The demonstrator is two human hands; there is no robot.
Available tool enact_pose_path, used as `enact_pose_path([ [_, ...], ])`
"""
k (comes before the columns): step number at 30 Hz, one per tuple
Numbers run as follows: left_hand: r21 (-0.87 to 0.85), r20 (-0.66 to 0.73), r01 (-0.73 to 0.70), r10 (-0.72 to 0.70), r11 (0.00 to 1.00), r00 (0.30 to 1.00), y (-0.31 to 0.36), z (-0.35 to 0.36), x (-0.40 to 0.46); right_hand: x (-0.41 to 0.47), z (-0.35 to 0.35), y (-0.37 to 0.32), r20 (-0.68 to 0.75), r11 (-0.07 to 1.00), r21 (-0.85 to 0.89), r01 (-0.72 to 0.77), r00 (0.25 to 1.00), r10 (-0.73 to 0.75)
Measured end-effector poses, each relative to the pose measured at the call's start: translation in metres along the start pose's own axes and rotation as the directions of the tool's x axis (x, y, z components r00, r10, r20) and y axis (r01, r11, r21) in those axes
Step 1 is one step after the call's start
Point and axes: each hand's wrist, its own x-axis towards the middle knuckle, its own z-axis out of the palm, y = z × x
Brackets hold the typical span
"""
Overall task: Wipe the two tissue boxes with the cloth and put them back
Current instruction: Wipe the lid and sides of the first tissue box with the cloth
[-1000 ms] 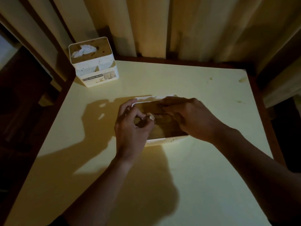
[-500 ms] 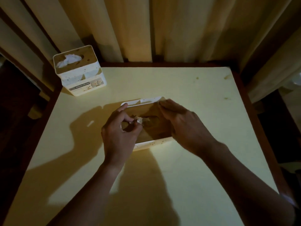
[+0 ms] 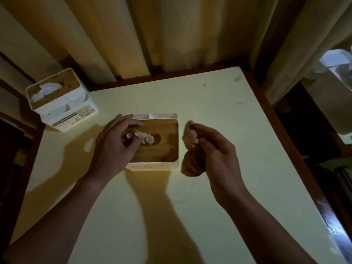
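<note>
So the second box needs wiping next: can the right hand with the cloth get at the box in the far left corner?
Probably yes. The right hand holds the cloth clear of the near box; bare table leads to the corner box, though it must cross the left hand.

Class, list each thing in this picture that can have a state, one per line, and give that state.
Near tissue box: upright on the table, wooden lid on, tissue sticking out of the slot.
Far tissue box: upright at the table's left corner, tissue showing.
Cloth: bunched, lifted off the box.
Left hand: pinches the tissue.
Right hand: grips the cloth.
</note>
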Motion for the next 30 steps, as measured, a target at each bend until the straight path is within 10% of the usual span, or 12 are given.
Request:
enact_pose_path([
  [7,0.154,0.125,-0.071,0.052,0.986,0.991,0.013,0.021,0.014,0.025,0.008,0.024,-0.049,0.844,0.474,-0.252,0.949,0.311],
  [17,0.354,0.259,-0.166,0.074,0.92,0.963,0.009,0.031,0.023,0.01,0.031,0.058,0.28,0.989,0.029,-0.147,0.951,0.133],
  [30,0.354,0.228,-0.147,0.067,0.924,0.971,0.004,0.033,0.038,0.006,0.034,0.04,0.302,0.995,0.027,0.1,0.948,-0.103],
])
